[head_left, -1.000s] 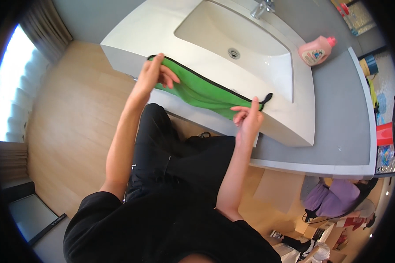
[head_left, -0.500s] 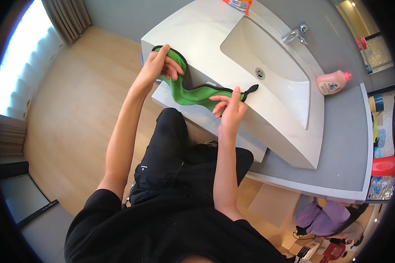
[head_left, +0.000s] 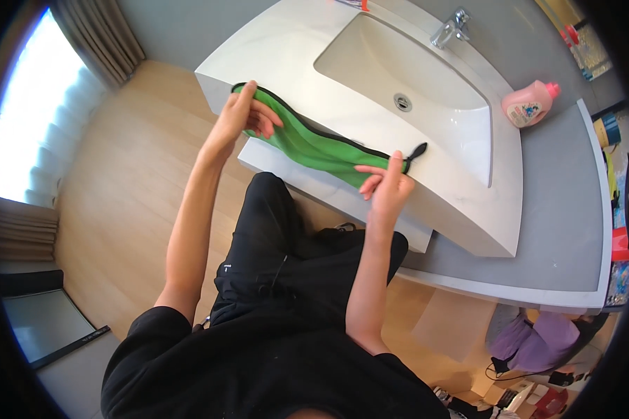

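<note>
A green cloth (head_left: 307, 145) with a black edge is stretched between my hands, in front of the white washbasin counter (head_left: 272, 59). My left hand (head_left: 243, 115) pinches its upper left corner between thumb and fingers. At the other end, my right hand (head_left: 388, 183) grips the upper right corner, where a black hanging loop (head_left: 418, 150) sticks out over the counter's front edge. The cloth's top edge runs nearly straight, sloping down to the right, and its body hangs in soft folds. Part of the lower edge is hidden behind my right fingers.
A sink basin (head_left: 426, 91) is set into the counter, with a chrome faucet (head_left: 451, 29) behind it. A pink bottle (head_left: 531, 105) stands to the right, beside a grey ledge (head_left: 552, 209). Purple fabric (head_left: 538, 342) lies at the lower right, and a curtain (head_left: 101, 38) hangs at the upper left.
My right hand has moved right and slightly down, away from the left. The cloth, sagging in a wave before, is now pulled nearly taut along its top edge. The view has shifted slightly.
</note>
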### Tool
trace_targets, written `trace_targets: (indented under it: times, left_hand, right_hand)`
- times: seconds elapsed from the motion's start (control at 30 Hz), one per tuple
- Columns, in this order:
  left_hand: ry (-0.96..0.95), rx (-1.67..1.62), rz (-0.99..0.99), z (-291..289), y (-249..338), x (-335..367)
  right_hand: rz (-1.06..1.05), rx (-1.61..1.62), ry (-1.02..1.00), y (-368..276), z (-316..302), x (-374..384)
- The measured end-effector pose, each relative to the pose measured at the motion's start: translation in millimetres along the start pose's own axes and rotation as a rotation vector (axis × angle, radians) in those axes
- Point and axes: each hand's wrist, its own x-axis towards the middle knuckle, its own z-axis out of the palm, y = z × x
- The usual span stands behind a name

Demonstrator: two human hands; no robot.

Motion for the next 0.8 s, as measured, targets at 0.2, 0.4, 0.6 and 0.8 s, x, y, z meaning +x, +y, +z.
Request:
trace_targets:
  times: [0.2, 0.4, 0.6, 0.8]
  left_hand:
    - [-0.199, -0.057, -0.04, 103, -4, -20]
    - [-0.532, -0.172, -0.091, 218, -11, -40]
    - [-0.643, -0.227, -0.111, 295, -16, -58]
    - [-0.606, -0.202, -0.038, 299, -16, -58]
  right_hand:
    - [0.091, -0.023, 0.277, 7, -108, 9]
    - [0.059, -0.048, 0.589, 14, -244, 21]
    - [0.019, -0.035, 0.683, 9, -319, 24]
    - [0.016, -0.005, 0.649, 10, -326, 21]
